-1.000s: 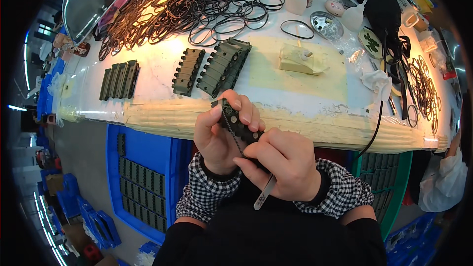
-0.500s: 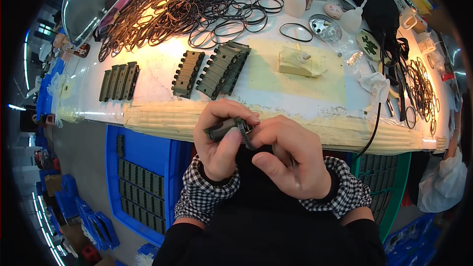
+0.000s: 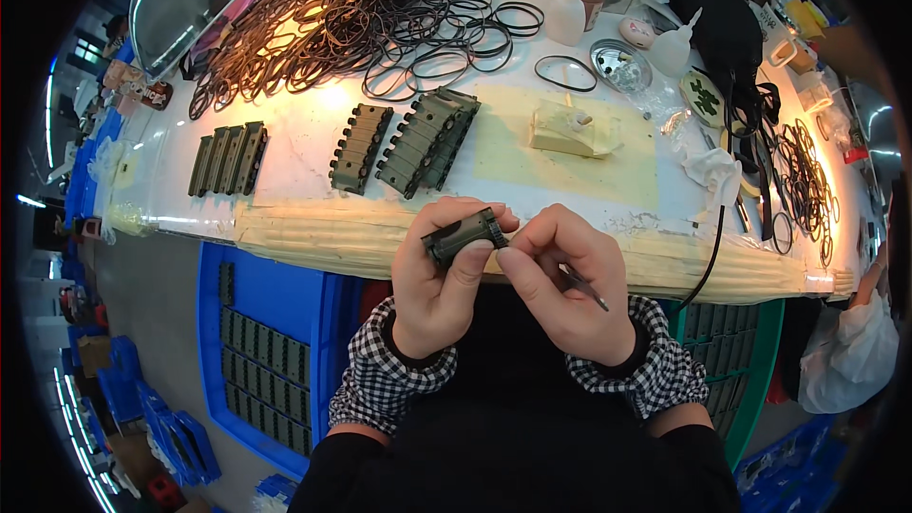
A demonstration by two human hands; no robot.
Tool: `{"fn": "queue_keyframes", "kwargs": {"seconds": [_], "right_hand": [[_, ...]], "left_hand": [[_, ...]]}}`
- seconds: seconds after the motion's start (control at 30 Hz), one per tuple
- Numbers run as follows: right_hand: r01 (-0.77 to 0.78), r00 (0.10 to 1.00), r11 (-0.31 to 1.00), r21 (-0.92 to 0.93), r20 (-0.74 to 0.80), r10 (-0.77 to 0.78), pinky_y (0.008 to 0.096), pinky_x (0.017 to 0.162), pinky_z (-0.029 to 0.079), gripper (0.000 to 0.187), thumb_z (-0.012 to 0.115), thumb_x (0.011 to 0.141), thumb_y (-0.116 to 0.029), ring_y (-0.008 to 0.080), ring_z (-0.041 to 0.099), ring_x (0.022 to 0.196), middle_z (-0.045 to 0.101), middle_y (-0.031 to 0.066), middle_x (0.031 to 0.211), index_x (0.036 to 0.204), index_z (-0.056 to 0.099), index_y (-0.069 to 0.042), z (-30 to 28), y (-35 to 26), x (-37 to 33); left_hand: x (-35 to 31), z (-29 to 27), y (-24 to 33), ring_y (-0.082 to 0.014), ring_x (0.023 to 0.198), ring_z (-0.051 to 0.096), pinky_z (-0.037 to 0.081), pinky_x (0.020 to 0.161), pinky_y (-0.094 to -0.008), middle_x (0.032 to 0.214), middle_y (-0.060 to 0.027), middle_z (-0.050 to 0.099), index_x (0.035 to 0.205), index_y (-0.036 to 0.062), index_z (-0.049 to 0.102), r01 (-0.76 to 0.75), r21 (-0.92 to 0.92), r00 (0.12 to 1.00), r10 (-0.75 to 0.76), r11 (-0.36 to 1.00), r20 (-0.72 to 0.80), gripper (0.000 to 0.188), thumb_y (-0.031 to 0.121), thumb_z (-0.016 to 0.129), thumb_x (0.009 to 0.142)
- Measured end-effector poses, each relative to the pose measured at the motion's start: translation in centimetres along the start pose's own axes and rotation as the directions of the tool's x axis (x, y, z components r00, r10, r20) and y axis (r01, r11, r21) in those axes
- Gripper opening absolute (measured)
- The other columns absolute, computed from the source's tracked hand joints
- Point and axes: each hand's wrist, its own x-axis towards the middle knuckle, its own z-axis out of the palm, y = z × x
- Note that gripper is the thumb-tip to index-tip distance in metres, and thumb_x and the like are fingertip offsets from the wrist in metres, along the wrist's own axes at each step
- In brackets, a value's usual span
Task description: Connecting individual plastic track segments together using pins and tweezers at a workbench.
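Observation:
My left hand (image 3: 425, 299) grips a dark green moulded part (image 3: 454, 239), with the thumb along its near side and its ribbed end towards the right. My right hand (image 3: 584, 290) is closed too, its thumb and index finger pinched close against that ribbed end. Whatever lies between those fingertips is too small to make out. A thin dark metal tool (image 3: 589, 293) rests in the right palm with its tip sticking out. Past my hands on the bench, green moulded parts stand in groups: a left row (image 3: 228, 160), a middle one (image 3: 361, 147) and a larger one (image 3: 429, 142).
A tangle of black rubber rings (image 3: 361, 24) covers the back of the white bench. A yellowish taped block (image 3: 573, 130), squeeze bottles (image 3: 567, 17) and a metal dish (image 3: 619, 66) are at the right. Below are a blue tray (image 3: 328, 361) and a green tray (image 3: 760, 380) of parts.
The green part has turned so its body shows more and its ribbed end points right. My right hand's thumb has closed up to the index finger, and the tool has swung.

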Motion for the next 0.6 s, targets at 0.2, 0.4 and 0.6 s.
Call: {"fn": "queue_keyframes", "kwargs": {"seconds": [0.2, 0.4, 0.6], "right_hand": [[0.133, 0.988, 0.987, -0.088, -0.066, -0.139, 0.0212, 0.049, 0.038, 0.014, 0.067, 0.086, -0.002, 0.0047, 0.042, 0.049, 0.053, 0.0010, 0.066, 0.079, 0.054, -0.002, 0.7, 1.1, 0.3], [0.121, 0.989, 0.974, -0.193, -0.063, -0.135, 0.0276, 0.051, 0.047, 0.015, 0.069, 0.081, -0.001, 0.0172, 0.058, 0.054, 0.057, 0.0076, 0.068, 0.079, 0.055, -0.002, 1.5, 0.4, 0.0], [0.213, 0.967, 0.923, -0.320, -0.067, -0.246, 0.0298, 0.051, 0.048, 0.016, 0.072, 0.077, -0.001, 0.0203, 0.062, 0.056, 0.059, 0.0068, 0.070, 0.079, 0.056, -0.004, 2.1, 0.4, -0.1]], "left_hand": [[-0.4, 0.9, -0.3, -0.0179, 0.096, 0.061, 0.051, 0.087, -0.0313, 0.102, -0.0130, 0.063, 0.117, -0.0052, 0.051, 0.163, -0.215, 0.980, -0.184, 0.963, -0.081, 0.027, 0.016, 0.050, 0.101], [-0.2, 0.2, -0.7, -0.0155, 0.086, 0.060, 0.051, 0.080, -0.0287, 0.095, -0.0119, 0.062, 0.109, -0.0031, 0.053, 0.231, -0.472, 0.962, -0.271, 0.851, -0.018, 0.023, 0.016, 0.050, 0.097], [0.2, -0.1, -0.7, -0.0168, 0.080, 0.059, 0.051, 0.073, -0.0299, 0.089, -0.0129, 0.061, 0.101, -0.0033, 0.053, 0.246, -0.518, 0.961, -0.276, 0.819, 0.019, 0.024, 0.016, 0.056, 0.088]]}}
